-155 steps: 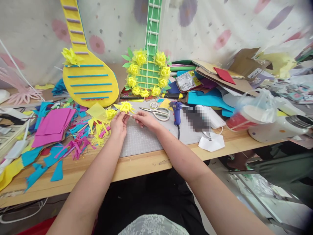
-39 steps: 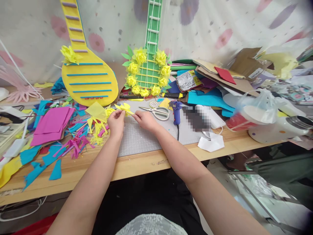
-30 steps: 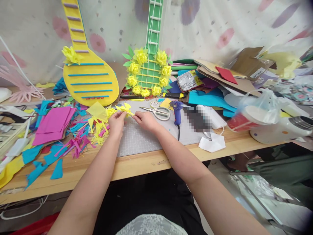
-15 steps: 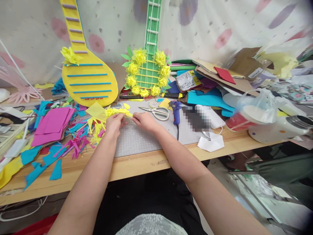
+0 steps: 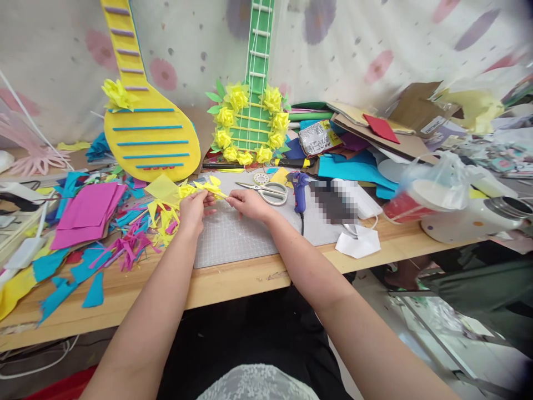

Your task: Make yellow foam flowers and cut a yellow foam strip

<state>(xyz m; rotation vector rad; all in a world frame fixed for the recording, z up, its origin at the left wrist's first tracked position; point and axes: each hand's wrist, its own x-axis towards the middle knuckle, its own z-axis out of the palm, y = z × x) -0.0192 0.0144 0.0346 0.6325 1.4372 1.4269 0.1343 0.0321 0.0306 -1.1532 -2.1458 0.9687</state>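
Head view: what are the left hand (image 5: 192,212) and the right hand (image 5: 249,204) doing?

Both are grasping one thing. The left hand is pinching a yellow paper flower with loose petals (image 5: 213,183), and the right hand is gripping its thin stem (image 5: 224,196).

Where is that flower?

It is being held over the far left part of a grey gridded cutting mat (image 5: 237,239), which is lying on a pale wooden worktop (image 5: 245,280). A second yellow paper bloom (image 5: 185,190) is lying just beyond the left hand.

What about the right side?

White-handled metal scissors (image 5: 259,188) are lying just past the right hand, and a blue glue gun (image 5: 298,191) is resting farther right.

And the far side?

A yellow lute-shaped board with blue strips (image 5: 152,135) is standing at the left. A green guitar-shaped board (image 5: 257,83) is standing right of it, wearing a ring of yellow blossoms (image 5: 237,97). Magenta paper sheets (image 5: 85,214) are lying stacked at the left.
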